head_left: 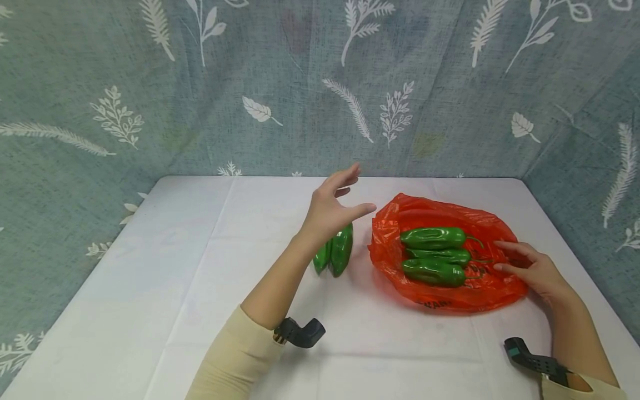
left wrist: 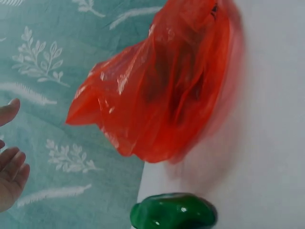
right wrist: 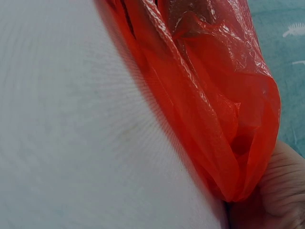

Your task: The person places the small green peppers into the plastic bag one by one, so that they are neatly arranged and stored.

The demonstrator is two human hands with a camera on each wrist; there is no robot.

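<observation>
My left hand is raised above the table, thumb and fingers spread apart with nothing between them. Just below it two green peppers lie on the cloth, partly hidden by the forearm; one green pepper shows in the left wrist view. To the right lies a red plastic bag with its mouth spread open. Three green peppers lie in the bag, side by side. At the bag's right rim my right hand rests, its thumb and fingers apart over the plastic. Part of this hand is hidden by the bag in the right wrist view.
A white cloth covers the table. Grey-green leaf-patterned fabric hangs behind and beside it. A black wrist camera is strapped to the left forearm, another camera to the right one.
</observation>
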